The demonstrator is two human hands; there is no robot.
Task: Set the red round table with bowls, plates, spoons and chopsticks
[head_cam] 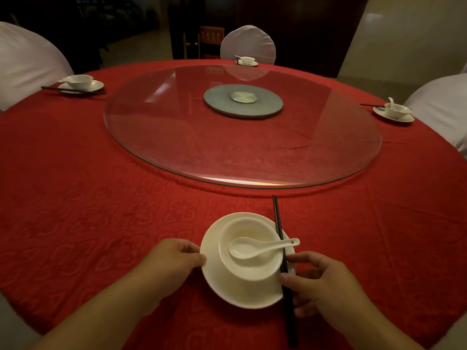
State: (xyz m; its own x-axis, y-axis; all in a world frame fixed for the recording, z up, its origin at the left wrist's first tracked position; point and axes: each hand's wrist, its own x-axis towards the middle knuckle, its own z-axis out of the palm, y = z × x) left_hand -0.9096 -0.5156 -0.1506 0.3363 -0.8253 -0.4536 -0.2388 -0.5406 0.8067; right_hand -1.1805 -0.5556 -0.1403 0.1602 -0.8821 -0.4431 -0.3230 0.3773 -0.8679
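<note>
On the red tablecloth [101, 210] near me lies a white plate [214, 281] with a white bowl [250, 271] on it. A white spoon [252, 247] rests in the bowl, its handle pointing right over the rim. A pair of black chopsticks [278, 223] lies along the plate's right side, under the spoon handle. My left hand [171, 261] pinches the plate's left rim. My right hand [326, 284] pinches the chopsticks between thumb and fingers beside the bowl.
A big glass turntable [177, 137] with a grey hub [242, 101] fills the table's middle. Three more place settings stand at the left [80, 83], far [246, 60] and right [395, 112] edges. White-covered chairs [249, 44] ring the table.
</note>
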